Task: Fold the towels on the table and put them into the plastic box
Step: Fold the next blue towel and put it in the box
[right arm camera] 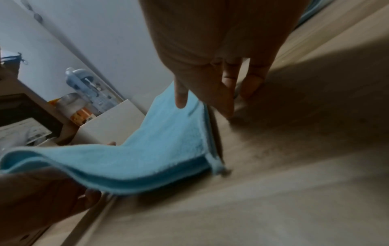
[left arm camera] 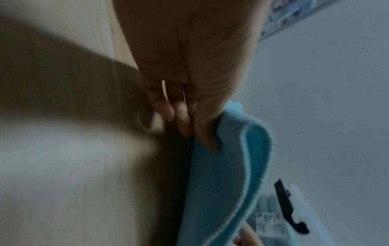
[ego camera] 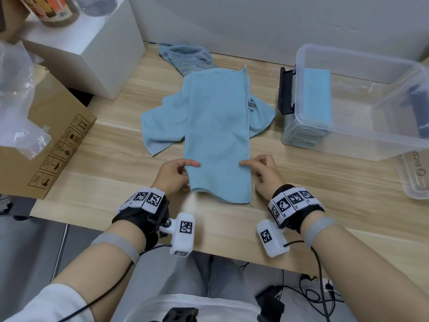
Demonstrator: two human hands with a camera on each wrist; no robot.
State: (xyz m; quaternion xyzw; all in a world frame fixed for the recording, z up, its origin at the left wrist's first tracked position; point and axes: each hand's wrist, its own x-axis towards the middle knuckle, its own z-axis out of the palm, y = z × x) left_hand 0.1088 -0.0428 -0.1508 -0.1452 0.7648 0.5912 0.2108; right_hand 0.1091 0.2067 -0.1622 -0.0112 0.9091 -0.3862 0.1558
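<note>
My left hand pinched the near left edge of the blue towel, index finger laid on top. My right hand set its index finger on the right edge; whether it gripped I could not tell. The towel lay folded lengthwise on the wooden desk, over a crumpled towel. Desk surface showed beside both hands. The plastic box stood to the right, holding a folded towel; a cardboard box lay to the left.

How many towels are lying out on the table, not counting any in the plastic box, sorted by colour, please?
Light blue: 2, the long folded towel and the rumpled towel under it.
Grey-blue: 1, the ribbed towel at the back.
Total: 3.
</note>
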